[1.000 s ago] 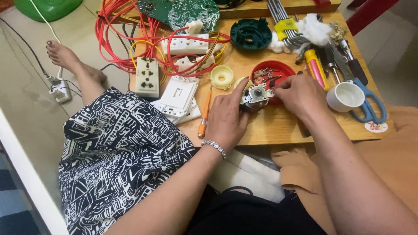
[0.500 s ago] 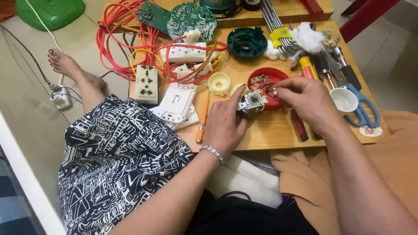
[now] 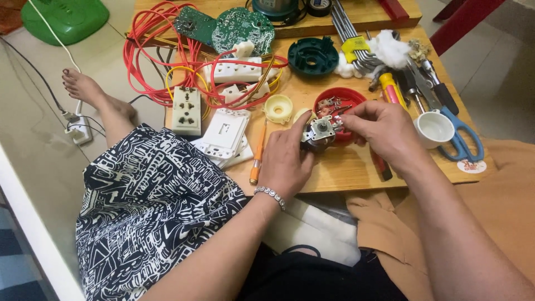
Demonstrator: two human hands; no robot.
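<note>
- Left hand [image 3: 287, 161] gripping small metal motor [image 3: 320, 132] over wooden board [image 3: 345, 167].
- Right hand [image 3: 384, 132] pinching motor's top — just beside red lid [image 3: 351, 97] of small parts.

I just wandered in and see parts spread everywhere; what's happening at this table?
A seated person's left hand holds a small metal motor-like part above the wooden board, while the right hand works at its top with the fingertips. A red dish of small bits sits just behind, with an orange screwdriver lying alongside.
</note>
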